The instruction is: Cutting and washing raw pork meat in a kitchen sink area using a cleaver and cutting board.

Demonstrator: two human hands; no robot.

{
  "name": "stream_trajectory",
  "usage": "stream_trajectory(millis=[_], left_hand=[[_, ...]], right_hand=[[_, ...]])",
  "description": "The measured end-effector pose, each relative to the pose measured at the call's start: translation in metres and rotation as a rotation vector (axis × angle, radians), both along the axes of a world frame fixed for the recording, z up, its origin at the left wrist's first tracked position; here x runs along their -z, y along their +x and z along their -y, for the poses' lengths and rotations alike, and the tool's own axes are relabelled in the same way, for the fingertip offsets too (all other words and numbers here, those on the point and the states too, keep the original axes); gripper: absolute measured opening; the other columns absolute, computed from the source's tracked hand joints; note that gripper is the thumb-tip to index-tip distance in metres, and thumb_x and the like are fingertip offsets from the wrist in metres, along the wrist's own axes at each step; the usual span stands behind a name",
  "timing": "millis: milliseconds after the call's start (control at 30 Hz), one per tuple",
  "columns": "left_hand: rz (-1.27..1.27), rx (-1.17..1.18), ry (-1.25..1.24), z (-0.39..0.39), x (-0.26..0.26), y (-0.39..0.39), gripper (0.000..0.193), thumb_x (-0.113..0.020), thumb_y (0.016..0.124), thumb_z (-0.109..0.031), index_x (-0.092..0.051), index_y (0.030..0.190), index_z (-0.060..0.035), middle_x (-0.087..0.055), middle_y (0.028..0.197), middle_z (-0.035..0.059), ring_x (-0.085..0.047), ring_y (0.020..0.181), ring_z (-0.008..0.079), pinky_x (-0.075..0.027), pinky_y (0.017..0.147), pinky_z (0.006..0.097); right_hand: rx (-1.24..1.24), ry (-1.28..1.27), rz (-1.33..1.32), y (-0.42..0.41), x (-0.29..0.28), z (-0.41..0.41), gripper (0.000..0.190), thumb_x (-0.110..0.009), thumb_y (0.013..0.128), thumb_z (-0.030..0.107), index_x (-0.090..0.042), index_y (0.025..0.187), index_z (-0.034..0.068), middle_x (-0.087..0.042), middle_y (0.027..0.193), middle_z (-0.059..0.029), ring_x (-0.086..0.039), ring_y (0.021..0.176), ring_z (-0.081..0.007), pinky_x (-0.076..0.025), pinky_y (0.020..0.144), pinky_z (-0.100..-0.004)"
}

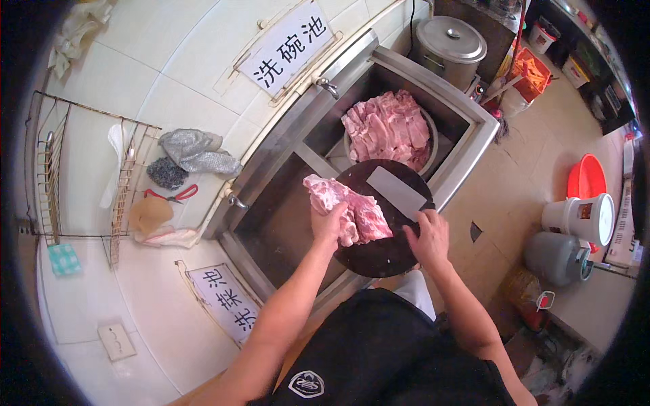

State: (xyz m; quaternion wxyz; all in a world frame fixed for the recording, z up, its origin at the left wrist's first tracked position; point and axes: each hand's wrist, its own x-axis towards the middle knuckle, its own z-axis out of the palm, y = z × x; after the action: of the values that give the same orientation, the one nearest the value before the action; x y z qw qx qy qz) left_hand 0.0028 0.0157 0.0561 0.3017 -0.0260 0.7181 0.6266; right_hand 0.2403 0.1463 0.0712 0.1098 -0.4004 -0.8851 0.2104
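Observation:
My left hand (329, 223) grips a raw slab of pink, fatty meat (363, 210) and holds it over a round dark cutting board (376, 259). The board rests across the front of a double steel sink. A cleaver (396, 190) lies with its broad blade flat on the right part of the board. My right hand (431, 238) is at the cleaver's near end, thumb and fingers bent. The handle is hidden there, so whether the hand grips it is unclear. Beyond the board, a round metal basin (432, 137) in the far sink bowl holds a heap of raw meat (386, 124).
Two taps (327, 87) stick out from the tiled wall. A wire rack (122, 203) with cloths and scissors hangs at left. A lidded steel pot (452, 43) stands past the sink. White buckets (579, 218) and a grey gas cylinder (553, 256) are on the floor at right.

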Motion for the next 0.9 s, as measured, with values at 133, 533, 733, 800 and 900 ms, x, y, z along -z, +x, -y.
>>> stream_trajectory(millis=[133, 533, 733, 800, 900], left_hand=[[0.002, 0.037, -0.084, 0.001, 0.009, 0.003, 0.071, -0.081, 0.085, -0.003, -0.049, 0.148, -0.0103, -0.064, 0.137, 0.0070, -0.066, 0.123, 0.0224, -0.055, 0.103, 0.0370], [-0.038, 0.116, 0.189, 0.024, 0.023, -0.006, 0.074, -0.079, 0.085, -0.001, -0.045, 0.150, -0.0058, -0.062, 0.136, 0.0088, -0.063, 0.124, 0.0192, -0.051, 0.106, 0.0362], [0.031, 0.113, 0.173, 0.035, 0.026, -0.013, 0.065, -0.078, 0.086, -0.002, -0.050, 0.145, -0.0055, -0.066, 0.130, 0.0068, -0.065, 0.116, 0.0177, -0.053, 0.101, 0.0345], [0.011, 0.106, 0.184, 0.042, 0.041, -0.016, 0.065, -0.079, 0.084, -0.008, -0.052, 0.143, -0.0098, -0.069, 0.122, 0.0077, -0.070, 0.106, 0.0214, -0.058, 0.094, 0.0384], [0.210, 0.171, 0.128, 0.058, 0.050, -0.032, 0.051, -0.077, 0.085, -0.012, -0.059, 0.132, -0.0077, -0.073, 0.106, 0.0098, -0.073, 0.087, 0.0225, -0.062, 0.072, 0.0386]], right_hand=[[-0.117, -0.628, -0.334, -0.047, -0.006, 0.012, 0.091, -0.089, 0.078, 0.044, -0.050, 0.150, 0.005, -0.062, 0.137, -0.0265, -0.063, 0.125, -0.0435, -0.051, 0.107, -0.0477], [-0.283, -0.713, -0.161, -0.103, 0.024, 0.015, 0.098, -0.087, 0.062, 0.031, -0.050, 0.151, 0.012, -0.073, 0.111, -0.0256, -0.071, 0.104, -0.0450, -0.057, 0.094, -0.0503], [-0.226, -0.664, -0.123, -0.111, 0.018, 0.021, 0.088, -0.088, 0.062, 0.030, -0.059, 0.144, 0.014, -0.075, 0.102, -0.0246, -0.074, 0.095, -0.0440, -0.059, 0.087, -0.0509], [-0.211, -0.673, -0.108, -0.113, 0.021, 0.022, 0.085, -0.088, 0.062, 0.030, -0.061, 0.141, 0.014, -0.076, 0.102, -0.0250, -0.074, 0.094, -0.0439, -0.059, 0.087, -0.0505], [-0.189, -0.776, -0.144, -0.115, 0.032, 0.018, 0.081, -0.089, 0.063, 0.030, -0.063, 0.138, 0.012, -0.076, 0.102, -0.0241, -0.075, 0.095, -0.0415, -0.060, 0.088, -0.0468]])
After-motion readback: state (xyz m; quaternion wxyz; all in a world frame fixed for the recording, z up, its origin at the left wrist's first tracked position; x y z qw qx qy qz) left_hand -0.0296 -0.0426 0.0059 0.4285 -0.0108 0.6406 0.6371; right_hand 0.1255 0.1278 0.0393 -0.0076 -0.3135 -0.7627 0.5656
